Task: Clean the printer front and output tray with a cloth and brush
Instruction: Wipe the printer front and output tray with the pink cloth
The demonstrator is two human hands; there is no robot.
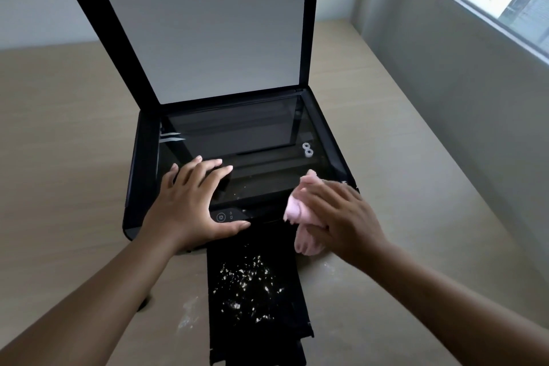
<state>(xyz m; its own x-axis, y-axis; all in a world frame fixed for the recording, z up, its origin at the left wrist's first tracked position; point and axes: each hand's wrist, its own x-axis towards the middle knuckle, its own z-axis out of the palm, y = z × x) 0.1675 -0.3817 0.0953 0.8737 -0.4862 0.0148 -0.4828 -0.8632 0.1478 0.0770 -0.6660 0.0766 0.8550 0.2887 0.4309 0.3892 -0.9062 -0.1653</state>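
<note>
Item: black printer (pixel 139 157), lid (pixel 202 27) raised, standing on the counter (pixel 74 157), its output tray (pixel 267 239) drawn out toward me and strewn with pale crumbs (pixel 249 282). It is rigid plastic, but the thin tray would likely flex under weight, so I brace the body rather than the tray. Item: pink cloth (pixel 294 208), soft and light, bunched in my right hand (pixel 341 217) at the printer's front right corner, fingers seemingly closed round it, though blur obscures the grip. My left hand (pixel 193 205) lies flat, fingers spread, on the front left edge, the two hands apart; no brush in view.
</note>
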